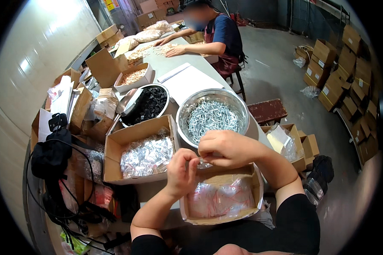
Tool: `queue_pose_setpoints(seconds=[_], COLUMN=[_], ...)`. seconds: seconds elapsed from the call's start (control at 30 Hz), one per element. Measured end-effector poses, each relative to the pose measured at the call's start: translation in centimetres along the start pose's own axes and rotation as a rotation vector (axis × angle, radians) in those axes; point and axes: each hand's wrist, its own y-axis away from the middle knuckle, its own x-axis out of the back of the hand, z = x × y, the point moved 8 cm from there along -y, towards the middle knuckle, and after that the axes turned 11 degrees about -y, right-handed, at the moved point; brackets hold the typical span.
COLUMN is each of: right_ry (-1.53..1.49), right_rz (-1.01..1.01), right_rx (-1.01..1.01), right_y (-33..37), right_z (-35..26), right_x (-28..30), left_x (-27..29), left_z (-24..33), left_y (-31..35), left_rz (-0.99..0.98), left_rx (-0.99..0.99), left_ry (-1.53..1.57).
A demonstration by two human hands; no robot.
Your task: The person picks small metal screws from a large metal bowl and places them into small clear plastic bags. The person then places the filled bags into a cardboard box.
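Centre: bag (205, 164) pinched by left hand (181, 170) and right hand (224, 148), fingers of both nearly closed | just above centre: bowl (242, 112) filled with screws (212, 118)

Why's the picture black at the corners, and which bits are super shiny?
In the head view, the fisheye lens blackens the corners and bends straight edges; also in the head view, glare whitens the pale wall, and light glints off the silver screws in the metal bowl.

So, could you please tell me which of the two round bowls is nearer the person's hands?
The bowl of silvery fasteners, just beyond the right hand; the bowl of black pieces sits farther off, to the left.
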Motion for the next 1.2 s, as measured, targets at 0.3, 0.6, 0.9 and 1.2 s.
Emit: queue_pose_setpoints(seconds=[0.3,0.6,0.9,1.2], right_ry=[0.084,0.478,0.5,0.386], right_rz=[0.138,-0.129,-0.255,-0.234], right_rx=[-0.188,-0.703,-0.793,-0.766], right_y=[0.6,3.9,4.3,3.9], right_z=[4.5,16.1,17.3,18.0], right_x=[4.2,2.7,2.2,1.1], left_x=[7.2,-8.9,-9.8,-8.6], left_z=[0.7,2.6,2.2,1.5], left_y=[-1.8,7.8,7.0,4.1], left_rz=[0.434,-1.033,-1.13,-0.841], left_rx=[-0.057,-0.476,-0.367,-0.081], left_ry=[-0.442,-0.208,0.038,0.282])
